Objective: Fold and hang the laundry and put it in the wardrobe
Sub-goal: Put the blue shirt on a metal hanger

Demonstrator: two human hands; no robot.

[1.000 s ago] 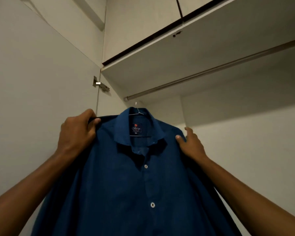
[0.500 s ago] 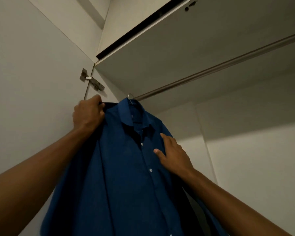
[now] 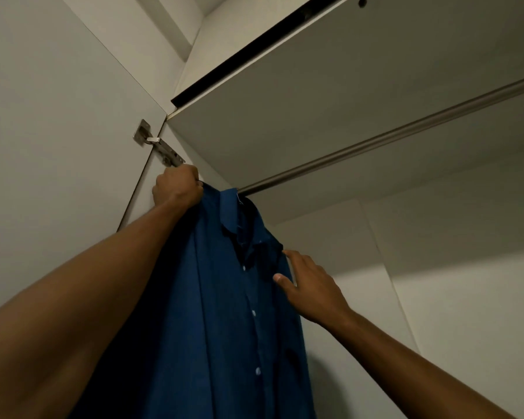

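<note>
A dark blue button-up shirt hangs lengthways at the left end of the wardrobe's metal rail, its collar right at the rail's end. The hanger is hidden inside the shirt. My left hand is shut on the shirt's left shoulder, high up beside the door hinge. Lower down, my right hand lies flat against the shirt's right front edge with the fingers spread, holding nothing.
The open wardrobe door stands close on the left, with a metal hinge just above my left hand. A shelf panel runs over the rail. Pale wardrobe walls close off the back and right.
The shirt has gone up and back to the rail's left end and turned edge-on. My left hand rose with its shoulder. My right hand moved from the shoulder to the front edge.
</note>
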